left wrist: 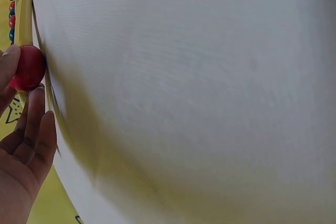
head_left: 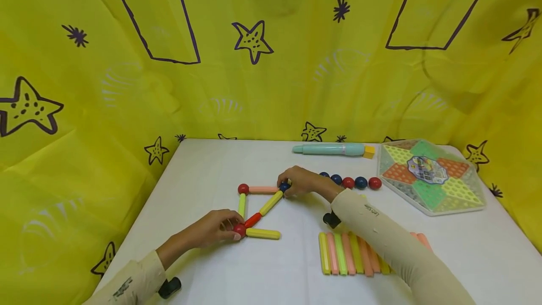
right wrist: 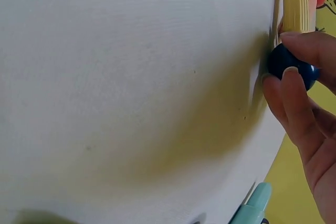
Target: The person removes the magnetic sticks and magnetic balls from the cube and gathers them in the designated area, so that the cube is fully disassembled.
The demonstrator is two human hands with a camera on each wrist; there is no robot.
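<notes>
In the head view, balls and sticks on the white table form a closed shape. My left hand pinches the red ball at its near corner; the left wrist view shows thumb and fingers round this red ball. With my right hand I grip the blue ball at the far right corner. Between the two balls run a short red stick and a yellow stick. A pink stick, another red ball and a light green stick make up the other sides. One yellow stick points right from the near ball.
Several loose sticks lie in a row, partly under my right forearm. Red and blue balls line up beyond that arm. Farther back are a mint-green pen-like tool, a small yellow cube and a hexagonal game board.
</notes>
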